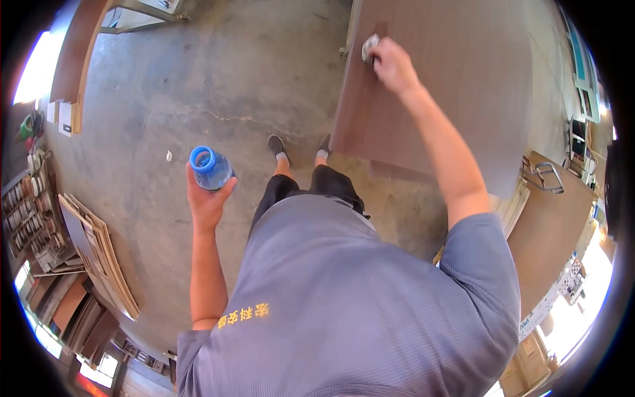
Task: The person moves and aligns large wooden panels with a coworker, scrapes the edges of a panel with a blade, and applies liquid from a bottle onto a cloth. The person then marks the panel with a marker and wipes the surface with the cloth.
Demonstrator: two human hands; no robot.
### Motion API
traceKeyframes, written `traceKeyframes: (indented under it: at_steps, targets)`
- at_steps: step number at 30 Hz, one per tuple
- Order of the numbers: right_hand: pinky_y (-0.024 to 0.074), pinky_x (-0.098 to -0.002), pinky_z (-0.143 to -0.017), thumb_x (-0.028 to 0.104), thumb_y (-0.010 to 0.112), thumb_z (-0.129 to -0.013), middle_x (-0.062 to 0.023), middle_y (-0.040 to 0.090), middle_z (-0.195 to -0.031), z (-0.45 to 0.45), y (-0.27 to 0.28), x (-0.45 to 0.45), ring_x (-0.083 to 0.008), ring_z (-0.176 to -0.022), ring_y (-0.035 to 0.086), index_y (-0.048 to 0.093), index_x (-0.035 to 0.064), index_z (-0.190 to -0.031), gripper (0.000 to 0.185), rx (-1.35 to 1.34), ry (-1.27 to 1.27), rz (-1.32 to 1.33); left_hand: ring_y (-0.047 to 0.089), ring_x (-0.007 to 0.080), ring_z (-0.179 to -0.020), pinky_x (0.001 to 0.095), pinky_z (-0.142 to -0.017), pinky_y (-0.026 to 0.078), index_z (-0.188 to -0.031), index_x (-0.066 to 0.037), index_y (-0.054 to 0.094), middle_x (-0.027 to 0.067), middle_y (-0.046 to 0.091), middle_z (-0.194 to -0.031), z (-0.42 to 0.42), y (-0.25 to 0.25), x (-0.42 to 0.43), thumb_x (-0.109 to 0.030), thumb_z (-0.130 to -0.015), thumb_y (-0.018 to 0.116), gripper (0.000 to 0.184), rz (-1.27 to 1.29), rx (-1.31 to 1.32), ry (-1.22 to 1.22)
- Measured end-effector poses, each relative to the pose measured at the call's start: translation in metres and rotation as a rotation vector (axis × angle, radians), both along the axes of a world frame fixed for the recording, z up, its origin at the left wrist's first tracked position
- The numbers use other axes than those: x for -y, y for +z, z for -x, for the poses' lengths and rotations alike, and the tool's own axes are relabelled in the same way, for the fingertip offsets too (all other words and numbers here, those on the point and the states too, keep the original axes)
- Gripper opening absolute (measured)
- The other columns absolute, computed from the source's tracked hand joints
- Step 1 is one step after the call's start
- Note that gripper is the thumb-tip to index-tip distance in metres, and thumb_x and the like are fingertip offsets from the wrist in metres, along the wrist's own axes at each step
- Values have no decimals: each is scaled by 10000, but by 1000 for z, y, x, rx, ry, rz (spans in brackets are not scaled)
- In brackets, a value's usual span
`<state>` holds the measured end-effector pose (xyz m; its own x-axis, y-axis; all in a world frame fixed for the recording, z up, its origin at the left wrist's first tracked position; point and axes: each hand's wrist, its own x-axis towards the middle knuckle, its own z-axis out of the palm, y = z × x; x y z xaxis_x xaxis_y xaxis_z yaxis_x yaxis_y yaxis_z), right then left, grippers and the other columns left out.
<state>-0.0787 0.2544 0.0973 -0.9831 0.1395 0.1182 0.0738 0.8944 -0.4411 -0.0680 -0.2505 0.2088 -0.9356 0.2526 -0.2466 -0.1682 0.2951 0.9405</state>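
My left hand [206,202] is wrapped round a clear plastic bottle [218,173] with a blue rim at its open top, held upright over the floor. Out to the front right, my right hand [395,66] presses a crumpled white cloth [370,48] against a large brown panel [456,86]. The cloth lies near the panel's left edge, and a darker patch of the brown surface shows beside it. My fingers hide part of the cloth.
Bare concrete floor [218,79] lies left of the panel. Stacked boards [99,258] lean at the left, near a rack of small items [33,212]. Another brown board [555,231] with a metal-framed tool [546,178] is at the right. A brown panel [78,49] stands at upper left.
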Motion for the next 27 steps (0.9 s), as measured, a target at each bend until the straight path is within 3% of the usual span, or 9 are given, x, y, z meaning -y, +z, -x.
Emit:
traceKeyframes:
  at_steps: [7,11,13,17,20,23,24,26,27]
  targets:
    - [552,-436,-859,19,660,-777,-106,631,-934,-215,42,121,-314,-981,627,687,98,-857,116,436,487,343,605,141,-1092,316,-984,500,-1344,-68,515,23,606,-1191,23,-7,-17,-61,-787,910,682,-9,-41,-87]
    - [534,-401,-798,-74,619,-771,-129,620,-893,-159,74,53,-321,-842,631,723,58,-933,234,-8,-113,252,607,140,-1096,314,-986,499,-1355,-67,513,24,622,-1184,45,-10,-29,-79,-788,913,694,-77,-38,-186]
    - [560,-424,-829,-58,627,-838,-138,658,-965,-134,72,5,-345,-893,671,739,49,-969,203,35,-384,216,607,140,-1101,314,-989,498,-1360,-69,512,25,627,-1182,62,-13,-33,-86,-789,913,698,-89,-44,-231]
    - [554,-404,-838,-49,638,-849,-135,662,-965,-127,20,7,-337,-908,669,737,41,-966,178,41,-450,62,613,142,-1113,322,-1000,499,-1370,-74,511,27,636,-1191,114,-23,-26,-103,-785,918,713,-118,-25,-365]
    - [558,-424,-808,-23,648,-821,-124,652,-911,-190,8,113,-330,-893,664,716,87,-815,130,123,-325,-65,619,144,-1121,328,-1007,503,-1390,-72,507,30,642,-1201,157,-34,5,-110,-779,924,740,-134,-27,-429]
    - [574,-394,-832,-28,678,-810,-115,684,-923,-223,66,204,-267,-921,693,749,57,-914,152,794,-169,257,618,142,-1136,333,-1020,506,-1420,-60,494,39,649,-1214,206,-43,38,-105,-777,929,777,-156,-15,-480]
    - [574,-394,-832,-28,678,-810,-115,684,-923,-202,88,224,-267,-921,693,749,57,-914,152,796,-161,259,616,140,-1140,336,-1020,508,-1421,-55,493,40,651,-1216,219,-42,49,-102,-779,928,778,-223,51,-511]
    - [569,-339,-867,-21,669,-852,-90,728,-995,-126,116,252,-189,-981,697,735,10,-1054,215,558,-746,561,610,131,-1153,348,-1015,521,-1428,-51,489,46,655,-1227,256,-31,68,-90,-788,923,774,-268,53,-598]
    - [557,-295,-887,-48,620,-888,-69,735,-1107,-93,110,257,-138,-1033,676,699,18,-1235,362,396,-765,742,622,152,-1153,368,-1007,530,-1424,-51,497,63,660,-1244,271,-25,74,-133,-774,938,789,-314,126,-602]
